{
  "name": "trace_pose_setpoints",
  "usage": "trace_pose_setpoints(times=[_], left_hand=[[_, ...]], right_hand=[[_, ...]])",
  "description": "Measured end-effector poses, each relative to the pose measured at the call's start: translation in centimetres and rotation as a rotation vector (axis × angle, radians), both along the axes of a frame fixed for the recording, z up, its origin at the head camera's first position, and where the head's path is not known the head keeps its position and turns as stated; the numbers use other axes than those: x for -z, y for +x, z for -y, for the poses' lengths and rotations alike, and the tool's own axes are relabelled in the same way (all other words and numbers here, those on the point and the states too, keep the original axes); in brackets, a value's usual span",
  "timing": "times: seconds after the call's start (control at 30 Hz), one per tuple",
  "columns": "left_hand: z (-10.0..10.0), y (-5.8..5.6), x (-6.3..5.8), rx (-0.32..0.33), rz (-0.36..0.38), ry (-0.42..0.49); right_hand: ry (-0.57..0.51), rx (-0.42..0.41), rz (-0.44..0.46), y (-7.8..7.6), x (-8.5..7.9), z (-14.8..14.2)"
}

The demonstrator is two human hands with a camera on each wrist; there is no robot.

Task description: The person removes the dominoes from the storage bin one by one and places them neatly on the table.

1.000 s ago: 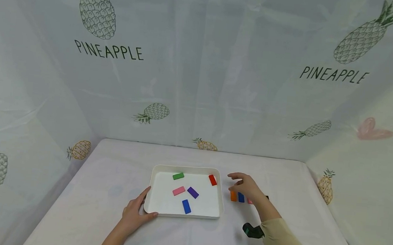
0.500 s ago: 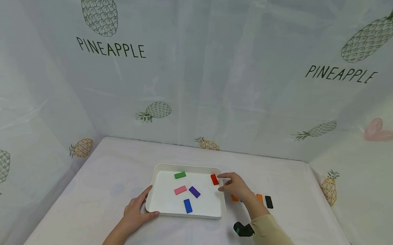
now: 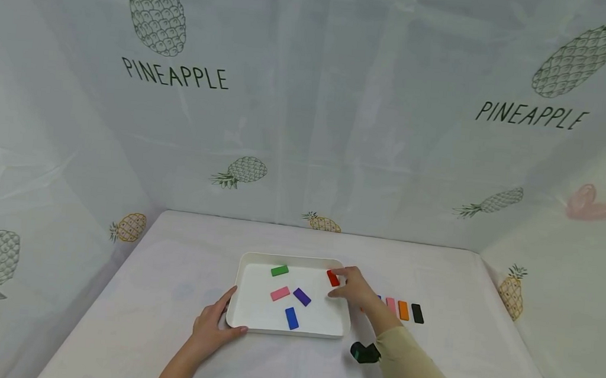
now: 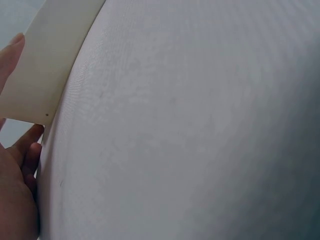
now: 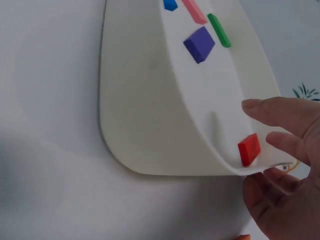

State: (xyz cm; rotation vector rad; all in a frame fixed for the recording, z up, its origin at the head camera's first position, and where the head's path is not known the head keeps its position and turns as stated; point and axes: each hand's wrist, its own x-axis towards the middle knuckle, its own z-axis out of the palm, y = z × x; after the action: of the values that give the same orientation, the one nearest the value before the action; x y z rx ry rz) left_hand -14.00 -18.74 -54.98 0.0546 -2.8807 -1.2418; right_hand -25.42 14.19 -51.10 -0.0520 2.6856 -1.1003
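In the head view, my left hand [image 3: 212, 325] holds the near-left corner of a white tray [image 3: 318, 335], the thumb along its front wall and the fingers along its left side. My right hand [image 3: 354, 288] reaches over the right rim with thumb and forefinger spread apart. Just by the forefinger lies a red block [image 3: 333, 278]; the right wrist view shows a small gap between them, while other fingers bend outside the rim. Also in the tray are a green block [image 3: 279, 270], a pink block [image 3: 280, 293], a purple block [image 3: 302, 297] and a blue block [image 3: 291, 318].
Right of the tray, partly behind my right forearm, lies a row of blocks, including a pink one [image 3: 391, 306], an orange one [image 3: 403, 311] and a black one [image 3: 417, 314]. A black device [image 3: 365, 353] sits at my right wrist. A pineapple-printed curtain [image 3: 308, 124] surrounds the table.
My right hand has moved left from above the row of blocks to the tray's right end, by the red block. My left hand stays at the tray's corner.
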Motion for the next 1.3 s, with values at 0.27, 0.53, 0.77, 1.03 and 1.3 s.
trace_pose_setpoints(times=[0.27, 0.53, 0.77, 1.03, 1.3], left_hand=[[-0.2, 0.0, -0.1, -0.005, 0.009, 0.007], [-0.4, 0.0, -0.3, -0.009, 0.021, 0.005], [-0.4, 0.1, -0.3, -0.016, 0.022, 0.007], [-0.4, 0.1, -0.3, -0.016, 0.030, 0.004], [-0.4, 0.1, -0.3, -0.013, 0.032, 0.005]], right_hand=[[0.009, 0.053, 0.001, 0.0, 1.1, 0.5], [0.022, 0.066, -0.027, 0.3, 1.3, 0.6], [0.022, 0.064, -0.055, 0.2, 1.7, 0.6], [0.063, 0.062, -0.054, 0.0, 2.2, 0.7], [0.050, 0.098, -0.039, 0.0, 2.3, 0.9]])
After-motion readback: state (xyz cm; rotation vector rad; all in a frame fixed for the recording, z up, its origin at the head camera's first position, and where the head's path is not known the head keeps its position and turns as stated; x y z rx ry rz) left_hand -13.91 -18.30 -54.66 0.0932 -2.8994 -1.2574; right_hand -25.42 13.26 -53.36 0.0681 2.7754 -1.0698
